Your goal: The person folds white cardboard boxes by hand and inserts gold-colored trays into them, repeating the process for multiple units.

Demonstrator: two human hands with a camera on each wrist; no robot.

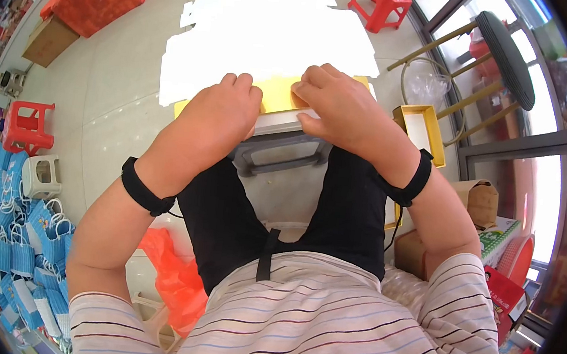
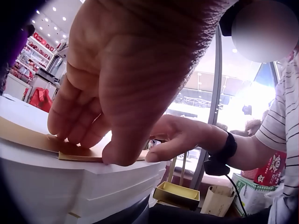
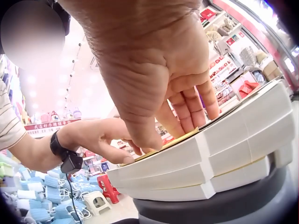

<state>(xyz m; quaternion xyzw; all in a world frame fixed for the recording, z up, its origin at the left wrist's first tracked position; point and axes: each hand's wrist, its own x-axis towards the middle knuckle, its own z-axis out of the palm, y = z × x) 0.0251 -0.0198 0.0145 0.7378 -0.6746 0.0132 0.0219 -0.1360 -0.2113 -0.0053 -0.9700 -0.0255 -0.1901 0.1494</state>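
A yellow card sheet (image 1: 279, 95) lies on top of a thick stack of white card (image 3: 243, 140), its near strip raised in a fold. My left hand (image 1: 225, 108) is at the left part of this strip, fingers on the far side and thumb (image 2: 122, 154) at the near edge, pinching it. To its right, my right hand (image 1: 341, 107) bends its fingers over the yellow card, with the thumb (image 3: 145, 137) along the near edge. Bright glare washes out the white sheets (image 1: 270, 32) beyond the hands.
Beneath the stack is a grey stool (image 1: 282, 153) between the knees. A yellow-edged open box (image 1: 427, 126) stands at the right, near a tall round stool (image 1: 506, 58). Red stools (image 1: 27, 126) and piled blue-and-white bags (image 1: 25, 241) are at the left.
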